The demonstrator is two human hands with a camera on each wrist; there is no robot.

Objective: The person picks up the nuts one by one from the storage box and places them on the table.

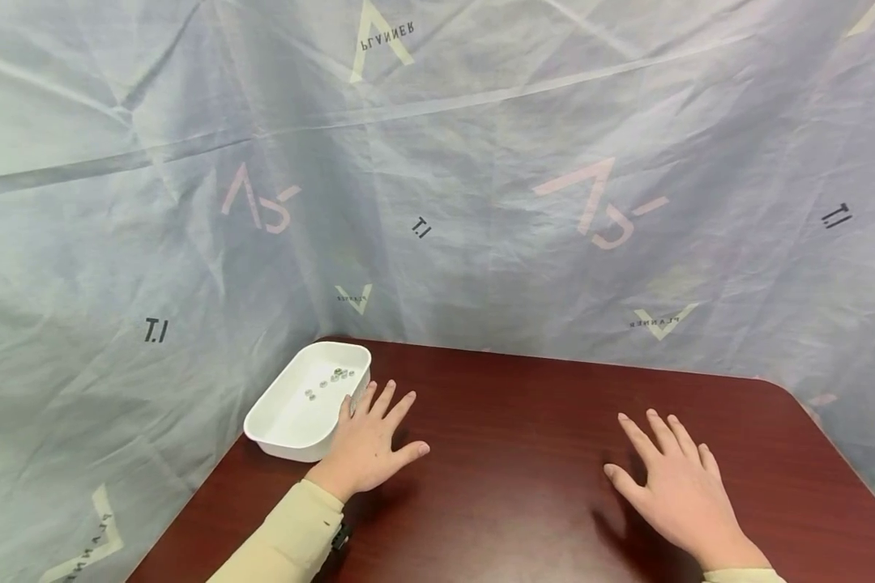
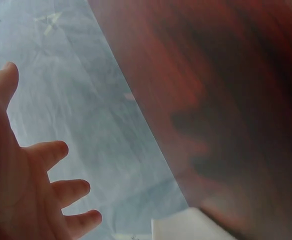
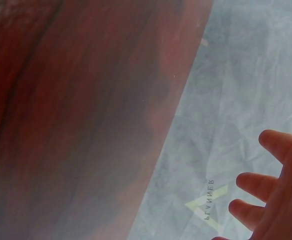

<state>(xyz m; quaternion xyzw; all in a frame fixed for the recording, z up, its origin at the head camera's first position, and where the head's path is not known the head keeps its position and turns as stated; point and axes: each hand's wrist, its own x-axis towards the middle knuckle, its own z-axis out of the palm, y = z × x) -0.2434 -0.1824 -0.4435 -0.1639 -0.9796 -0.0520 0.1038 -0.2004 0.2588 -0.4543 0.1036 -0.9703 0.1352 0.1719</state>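
Note:
My left hand (image 1: 368, 445) hovers palm down over the table's left side, its fingers spread and nothing in them. Just beside it stands a white rectangular tub (image 1: 273, 413), whose right rim the hand partly covers in the head view. Several small, clear, round pieces (image 1: 335, 378) lie on the tub's floor; their kind is too small to tell. On the right, my right hand (image 1: 681, 490) is held above the table with fingers apart, holding nothing. Both wrist views show spread fingers, and a corner of the tub (image 2: 186, 225) appears at the bottom of the left one.
The dark red wooden table (image 1: 510, 453) has a rounded far right corner. A grey printed cloth (image 1: 467, 202) hangs behind it and along its left side, close to the tub. A dark band (image 1: 341, 534) shows at the left sleeve's cuff.

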